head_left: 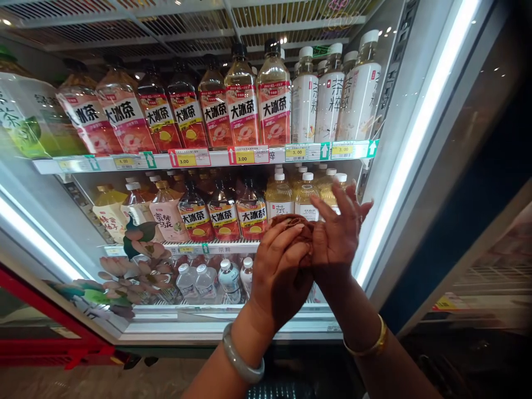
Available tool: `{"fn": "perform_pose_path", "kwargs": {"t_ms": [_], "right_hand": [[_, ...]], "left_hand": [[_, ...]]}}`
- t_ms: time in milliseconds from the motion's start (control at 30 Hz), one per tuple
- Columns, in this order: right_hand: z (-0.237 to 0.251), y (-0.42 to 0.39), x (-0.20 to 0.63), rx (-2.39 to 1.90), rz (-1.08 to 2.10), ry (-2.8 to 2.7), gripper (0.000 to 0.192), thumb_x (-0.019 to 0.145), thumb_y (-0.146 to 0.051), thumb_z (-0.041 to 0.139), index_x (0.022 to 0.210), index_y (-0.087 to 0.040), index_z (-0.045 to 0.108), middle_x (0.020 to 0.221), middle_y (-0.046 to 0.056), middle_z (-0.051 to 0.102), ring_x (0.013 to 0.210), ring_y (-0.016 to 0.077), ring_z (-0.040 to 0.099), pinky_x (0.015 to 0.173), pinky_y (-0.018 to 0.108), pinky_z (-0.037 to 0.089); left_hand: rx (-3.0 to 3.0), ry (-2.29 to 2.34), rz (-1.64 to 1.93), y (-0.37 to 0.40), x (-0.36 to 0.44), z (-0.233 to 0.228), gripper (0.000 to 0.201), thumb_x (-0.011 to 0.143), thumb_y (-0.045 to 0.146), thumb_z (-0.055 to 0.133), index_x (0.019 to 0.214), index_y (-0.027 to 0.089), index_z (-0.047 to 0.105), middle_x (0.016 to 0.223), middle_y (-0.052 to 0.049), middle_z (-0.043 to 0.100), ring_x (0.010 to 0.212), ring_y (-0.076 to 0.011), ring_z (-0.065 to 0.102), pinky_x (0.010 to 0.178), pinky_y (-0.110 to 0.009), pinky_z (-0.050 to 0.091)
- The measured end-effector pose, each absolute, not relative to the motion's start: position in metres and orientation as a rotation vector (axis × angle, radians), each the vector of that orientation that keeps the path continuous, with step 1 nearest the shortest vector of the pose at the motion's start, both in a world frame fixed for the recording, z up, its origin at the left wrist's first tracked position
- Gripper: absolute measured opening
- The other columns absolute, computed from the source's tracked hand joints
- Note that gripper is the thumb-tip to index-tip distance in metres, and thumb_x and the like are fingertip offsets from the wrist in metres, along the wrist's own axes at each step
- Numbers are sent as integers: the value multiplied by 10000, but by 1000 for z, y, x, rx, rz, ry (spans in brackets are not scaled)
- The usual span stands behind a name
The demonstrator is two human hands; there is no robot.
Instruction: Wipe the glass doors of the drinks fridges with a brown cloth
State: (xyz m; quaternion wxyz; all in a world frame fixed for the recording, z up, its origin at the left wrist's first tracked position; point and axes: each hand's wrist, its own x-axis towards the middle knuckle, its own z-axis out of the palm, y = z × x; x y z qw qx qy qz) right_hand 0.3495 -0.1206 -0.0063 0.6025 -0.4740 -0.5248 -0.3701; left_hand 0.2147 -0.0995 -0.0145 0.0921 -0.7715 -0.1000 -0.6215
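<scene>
A crumpled brown cloth (297,221) is bunched up in my left hand (280,271), whose fingers curl round it. Beside it, my right hand (338,233) is raised with its fingers stretched and spread; the base of its thumb lies against the cloth. Both hands are in front of a glass-fronted drinks cooler, before the middle shelf. White-capped tea bottles (280,191) on that shelf are partly hidden behind my fingers. A grey bangle (243,354) is on my left wrist and a gold bangle (374,341) on my right.
Iced tea bottles (241,105) line the upper shelf (220,159), which carries price tags. Small clear bottles (206,280) stand at the bottom. Printed flowers (143,266) decorate the glass at lower left. A red frame (54,327) is at far left, a dark door edge (449,221) at right.
</scene>
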Motion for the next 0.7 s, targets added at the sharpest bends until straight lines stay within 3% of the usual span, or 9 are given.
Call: {"fn": "perform_pose_path", "kwargs": {"t_ms": [167,333,533,700], "right_hand": [[-2,-122,366,-1081,-968,-1213,546,972,-234,486,1503,-355,520,1682,3,413,1637,290,217,1311,654,-103],[-2,-121,366,-1160,-901,-1225,517,982,-240,441,1486,-316,530,1646,40,467,1611,299,298,1307,703,3],[-1,-126,369,-1094,-863,-1223,490,997,-230,439,1473,-287,545,1616,68,504,1570,299,386,1319,676,55],[0,-133,385,-1096,-906,-1245,451,1004,-258,461,1438,-263,585,1600,90,517,1578,352,357,1282,738,-34]], "left_hand": [[-2097,-457,-1927,-86,193,-2,388,788,101,718,1147,218,630,1374,-132,621,1396,-323,549,1192,-578,450],[-1995,-595,-2048,-83,186,9,380,769,110,714,1123,217,631,1369,-114,620,1357,-308,572,1190,-575,436],[-2314,-274,-1870,-102,227,2,301,842,138,713,1112,235,625,1354,-95,644,1392,-278,557,1204,-537,463],[-2105,-446,-2079,-100,225,15,331,822,120,692,1121,242,621,1398,-100,615,1413,-297,539,1207,-584,440]]}}
